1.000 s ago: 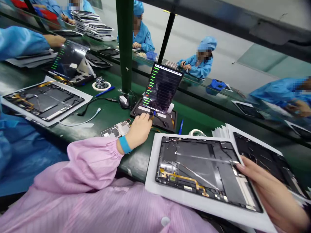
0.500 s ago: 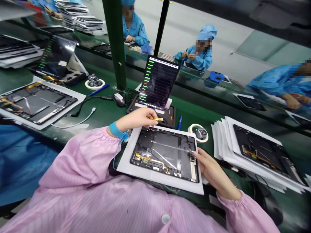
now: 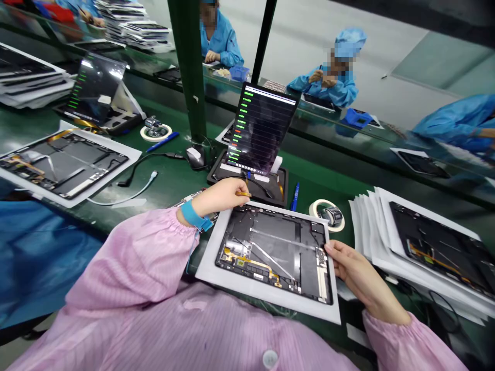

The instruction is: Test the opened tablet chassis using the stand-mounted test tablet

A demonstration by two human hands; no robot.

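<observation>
An opened tablet shell (image 3: 276, 251) with its black insides showing lies on a white foam sheet (image 3: 235, 281) in front of me. My left hand (image 3: 221, 195) is closed in a pinch on a small yellow flex strip (image 3: 244, 194) at the shell's far left corner. A blue wrist strap (image 3: 192, 215) rings that wrist. My right hand (image 3: 353, 268) grips the shell's right edge, thumb on top. Behind the shell a lit tablet screen (image 3: 260, 128) with green bars leans on a black fixture (image 3: 251, 179).
A tape roll (image 3: 327, 214) and blue pen (image 3: 295, 193) lie past the shell. A stack of foam sheets with another opened shell (image 3: 433, 239) sits right. A second shell (image 3: 58, 161), cables and another propped screen (image 3: 95, 87) lie left. A green post (image 3: 189, 72) stands behind. Blue-coated workers sit beyond.
The shell on its foam sheet came from the right to rest in front of me. My left hand left the fixture holding the yellow strip and lowered it to the shell's corner.
</observation>
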